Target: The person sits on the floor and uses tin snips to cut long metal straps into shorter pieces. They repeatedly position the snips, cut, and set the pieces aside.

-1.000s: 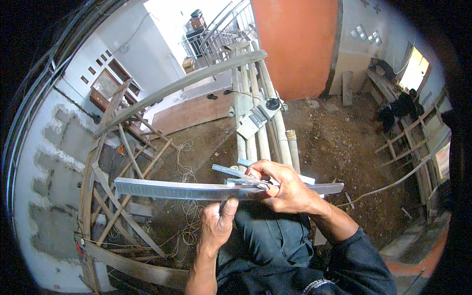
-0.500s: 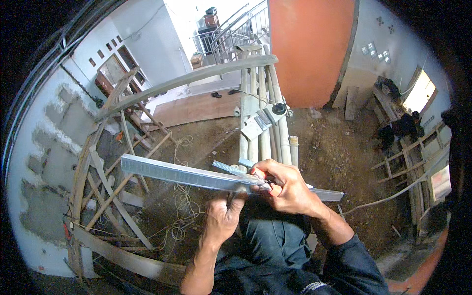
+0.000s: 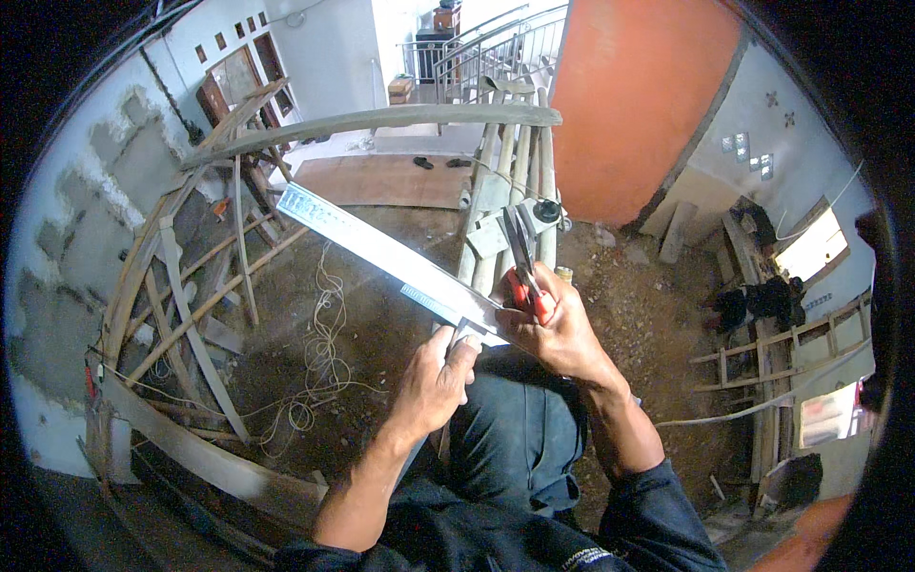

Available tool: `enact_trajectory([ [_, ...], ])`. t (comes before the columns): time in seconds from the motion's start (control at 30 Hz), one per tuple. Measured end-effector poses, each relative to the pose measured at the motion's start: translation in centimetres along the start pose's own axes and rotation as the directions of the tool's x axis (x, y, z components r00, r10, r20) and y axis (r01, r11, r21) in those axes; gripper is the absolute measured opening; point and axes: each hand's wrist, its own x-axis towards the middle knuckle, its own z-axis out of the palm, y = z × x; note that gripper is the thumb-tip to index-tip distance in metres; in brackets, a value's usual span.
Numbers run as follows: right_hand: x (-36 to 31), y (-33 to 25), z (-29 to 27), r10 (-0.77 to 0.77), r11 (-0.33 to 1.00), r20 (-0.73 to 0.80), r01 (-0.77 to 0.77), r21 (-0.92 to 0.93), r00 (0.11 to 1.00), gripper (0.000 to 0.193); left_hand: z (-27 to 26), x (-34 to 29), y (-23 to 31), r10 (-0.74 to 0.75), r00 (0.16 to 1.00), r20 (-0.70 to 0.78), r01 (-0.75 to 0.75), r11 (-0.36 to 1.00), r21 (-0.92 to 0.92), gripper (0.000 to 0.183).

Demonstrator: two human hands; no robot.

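Head view: left of centre, the metal strip (image 3: 381,253) slants toward the upper left, pinched by the left hand (image 3: 436,383). The right hand (image 3: 567,334) grips red-handled snips (image 3: 521,250), blades clear of the metal. A narrow flap (image 3: 426,297) looks partly cut; whether it is fully severed, I cannot tell.

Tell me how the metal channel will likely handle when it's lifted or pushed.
The channel is probably stiff lengthwise: it reaches out past the left hand with no visible sag. It looks like thin sheet, so it's likely light for its length. Its smooth, shiny face may let it slide easily when pushed.
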Motion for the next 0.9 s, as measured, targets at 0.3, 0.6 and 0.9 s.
enact_trajectory([
  [0.3, 0.7, 1.0, 0.4, 0.052, 0.998, 0.074, -0.050, -0.029, 0.996, 0.022, -0.6, 0.4, -0.2, -0.087, 0.996, -0.012, 0.086, 0.994, -0.070, 0.053],
  [0.6, 0.4, 0.4, 0.8, 0.117, 0.983, 0.063, -0.107, -0.149, 0.991, 0.033, -0.5, 0.8, -0.6, -0.061, 0.998, -0.030, 0.058, 0.996, -0.065, 0.065],
  [0.9, 0.3, 0.2, 1.2, 0.107, 0.977, 0.049, -0.096, -0.188, 0.993, 0.030, -0.8, 1.3, -0.6, -0.117, 0.993, -0.019, 0.116, 0.991, -0.066, 0.072],
])
